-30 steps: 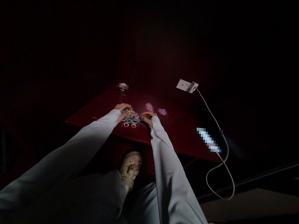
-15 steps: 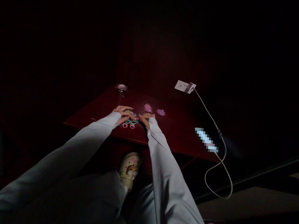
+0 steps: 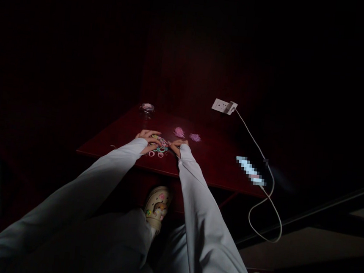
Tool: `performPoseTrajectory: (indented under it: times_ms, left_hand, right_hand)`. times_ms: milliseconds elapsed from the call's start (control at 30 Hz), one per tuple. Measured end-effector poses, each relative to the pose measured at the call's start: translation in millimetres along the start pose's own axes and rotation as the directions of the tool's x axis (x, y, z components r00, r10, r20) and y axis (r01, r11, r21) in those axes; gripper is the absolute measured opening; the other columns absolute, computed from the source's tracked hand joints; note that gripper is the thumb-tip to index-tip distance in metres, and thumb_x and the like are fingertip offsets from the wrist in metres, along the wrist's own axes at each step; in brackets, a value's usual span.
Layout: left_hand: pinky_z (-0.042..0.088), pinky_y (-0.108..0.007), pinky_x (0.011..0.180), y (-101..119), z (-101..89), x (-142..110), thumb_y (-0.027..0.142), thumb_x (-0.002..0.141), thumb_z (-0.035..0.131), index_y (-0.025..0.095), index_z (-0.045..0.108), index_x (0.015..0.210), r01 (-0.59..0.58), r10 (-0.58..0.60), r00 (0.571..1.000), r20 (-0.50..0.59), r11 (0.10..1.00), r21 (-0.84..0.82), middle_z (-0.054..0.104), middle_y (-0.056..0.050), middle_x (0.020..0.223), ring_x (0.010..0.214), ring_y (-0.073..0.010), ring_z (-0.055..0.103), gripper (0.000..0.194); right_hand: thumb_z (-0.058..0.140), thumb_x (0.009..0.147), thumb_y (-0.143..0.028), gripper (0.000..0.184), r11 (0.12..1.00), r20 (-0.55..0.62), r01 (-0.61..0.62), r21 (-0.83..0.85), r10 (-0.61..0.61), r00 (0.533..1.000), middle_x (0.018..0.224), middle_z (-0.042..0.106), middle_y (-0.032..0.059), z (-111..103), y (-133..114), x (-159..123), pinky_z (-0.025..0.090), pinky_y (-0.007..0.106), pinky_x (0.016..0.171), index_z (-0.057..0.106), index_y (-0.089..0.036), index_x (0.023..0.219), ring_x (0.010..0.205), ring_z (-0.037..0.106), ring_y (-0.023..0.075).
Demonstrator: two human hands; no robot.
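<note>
A heap of small coloured rings [image 3: 159,148] lies on a dark red table [image 3: 217,165]. My left hand [image 3: 148,138] rests on the left side of the heap, fingers curved over the rings. My right hand [image 3: 177,146] presses in from the right side, fingers bent toward the heap. Both hands are small and dim, and I cannot make out whether either one grips a ring. Long pale sleeves cover both arms.
Two small pink piles [image 3: 179,131] [image 3: 195,137] lie behind the hands. A small glass jar [image 3: 147,109] stands at the table's far edge. A phone [image 3: 250,171] lies at the right, its white cable running to a wall socket [image 3: 223,106]. My shoe [image 3: 157,203] shows under the table.
Both hands have drawn closer together, pushing the spread rings into a tighter heap. The view has shifted slightly.
</note>
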State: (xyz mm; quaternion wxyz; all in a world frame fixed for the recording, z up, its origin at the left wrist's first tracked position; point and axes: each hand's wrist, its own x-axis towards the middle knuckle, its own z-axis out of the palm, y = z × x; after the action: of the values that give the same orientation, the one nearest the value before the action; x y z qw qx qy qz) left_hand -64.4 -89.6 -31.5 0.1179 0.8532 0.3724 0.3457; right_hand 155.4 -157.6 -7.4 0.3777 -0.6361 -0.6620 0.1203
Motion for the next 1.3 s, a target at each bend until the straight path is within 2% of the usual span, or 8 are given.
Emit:
performPoseTrajectory:
  times_ms: [200, 467, 667, 833, 967, 1200, 1300]
  left_hand:
    - [0.040, -0.053, 0.113, 2.4, 0.7, -1.4, 0.028, 0.086, 0.076, 0.036, 0.087, 0.094, -0.011, 0.011, 1.000, -0.026, 1.000, 0.018, 0.070, 0.005, 0.148, 0.134, -0.0333, 0.048, 0.015]
    - [0.037, -0.051, 0.110, 7.7, -5.2, -2.0, 0.030, 0.086, 0.081, 0.031, 0.083, 0.089, -0.004, 0.006, 0.999, -0.044, 0.999, 0.048, 0.072, 0.002, 0.145, 0.131, -0.0332, 0.050, 0.003]
    - [0.036, -0.053, 0.107, 8.1, -15.8, 2.3, 0.043, 0.100, 0.068, 0.035, 0.083, 0.105, -0.045, 0.046, 0.996, -0.073, 0.999, 0.009, 0.073, 0.000, 0.145, 0.131, -0.0326, 0.052, 0.018]
    - [0.034, -0.053, 0.107, 10.4, -11.5, 10.2, 0.040, 0.091, 0.080, 0.036, 0.085, 0.092, -0.086, 0.086, 0.996, -0.003, 0.995, 0.041, 0.074, 0.003, 0.143, 0.132, -0.0332, 0.050, 0.007]
    - [0.033, -0.051, 0.107, 12.6, -5.6, 11.4, 0.033, 0.082, 0.087, 0.035, 0.086, 0.089, -0.037, 0.038, 0.999, -0.014, 0.997, 0.072, 0.075, 0.003, 0.141, 0.131, -0.0327, 0.049, 0.008]
    - [0.033, -0.052, 0.106, 11.6, -10.5, 6.5, 0.036, 0.084, 0.083, 0.037, 0.085, 0.094, -0.069, 0.068, 0.997, 0.029, 0.996, 0.047, 0.071, 0.006, 0.147, 0.132, -0.0328, 0.047, 0.010]
    - [0.032, -0.052, 0.106, 10.7, -9.8, 8.7, 0.036, 0.083, 0.084, 0.037, 0.084, 0.093, -0.045, 0.044, 0.998, 0.046, 0.998, 0.041, 0.070, 0.006, 0.149, 0.134, -0.0337, 0.046, 0.011]
  right_hand:
    - [0.082, 0.090, -0.031, 0.007, 0.997, 0.046, 0.046, -0.056, -0.043, 0.998, 0.103, 0.081, 0.0047, -0.3, 3.5, 0.6, 0.047, 0.038, 0.102, 0.088, -0.028, 0.093, 0.113, 0.060, 0.0266]
    - [0.083, 0.087, -0.025, 0.014, 0.990, 0.083, 0.065, -0.123, -0.055, 0.995, 0.109, 0.081, 0.0029, -0.5, 2.7, 0.1, 0.048, 0.037, 0.102, 0.087, -0.030, 0.099, 0.115, 0.060, 0.0260]
    - [0.079, 0.088, -0.024, 0.016, 0.992, 0.065, 0.056, -0.110, -0.049, 0.997, 0.104, 0.080, 0.0031, -0.1, 0.4, -0.5, 0.048, 0.037, 0.101, 0.087, -0.029, 0.100, 0.112, 0.060, 0.0261]
    - [0.073, 0.092, -0.020, 0.017, 0.997, 0.053, 0.014, -0.071, -0.010, 0.999, 0.102, 0.078, 0.0038, -3.7, -6.5, -4.7, 0.048, 0.035, 0.103, 0.087, -0.028, 0.096, 0.116, 0.060, 0.0250]
    - [0.069, 0.096, -0.021, 0.020, 0.999, 0.050, 0.020, -0.038, -0.018, 0.999, 0.102, 0.077, 0.0035, -7.0, -11.5, -8.9, 0.048, 0.036, 0.104, 0.086, -0.029, 0.098, 0.115, 0.060, 0.0239]
    - [0.069, 0.096, -0.022, 0.019, 1.000, 0.046, 0.025, -0.007, -0.025, 0.999, 0.101, 0.077, 0.0020, -6.6, -13.7, -10.6, 0.048, 0.036, 0.104, 0.086, -0.030, 0.097, 0.114, 0.059, 0.0239]
    - [0.069, 0.096, -0.022, 0.018, 0.999, 0.048, 0.028, -0.016, -0.027, 0.998, 0.101, 0.077, 0.0014, -5.5, -12.4, -8.9, 0.048, 0.036, 0.104, 0.085, -0.030, 0.096, 0.113, 0.059, 0.0236]
